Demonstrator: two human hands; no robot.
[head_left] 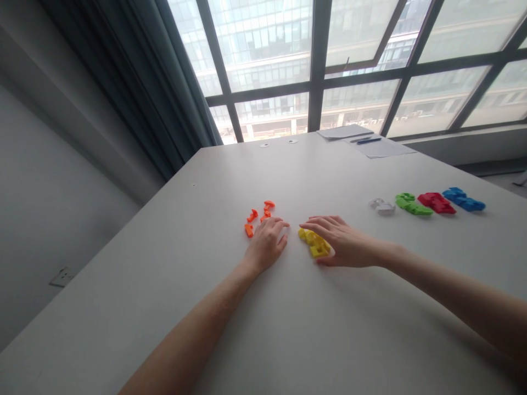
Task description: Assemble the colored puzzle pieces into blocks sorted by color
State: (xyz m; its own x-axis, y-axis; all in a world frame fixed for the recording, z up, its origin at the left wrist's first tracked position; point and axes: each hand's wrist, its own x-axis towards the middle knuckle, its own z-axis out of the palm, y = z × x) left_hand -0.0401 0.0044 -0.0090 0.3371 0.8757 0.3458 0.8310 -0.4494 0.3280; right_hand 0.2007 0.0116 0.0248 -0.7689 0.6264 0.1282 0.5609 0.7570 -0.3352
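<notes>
And the right hand (343, 241) arches, thumb and fingers apart, around blocky yellow plastic-looking pieces (319, 250) on the white tabletop (329, 329), probably best kept low so none scatter, while the half-curled left hand (265, 242), beside angular orange plastic-looking pieces (249, 230), hides whether it grips anything.

Just plain bare arms here: left forearm (206, 323) and right forearm (444, 291) both uncovered for as much as you can see. They're pretty slim, thicker further back and tapering smoothly down to narrow wrists (389, 255). Left hand (265, 246) and right hand (349, 244) are bare too, kinda slender, with thin, longish fingers (319, 225). Nails are too small and fuzzy to make out tbh.
</notes>
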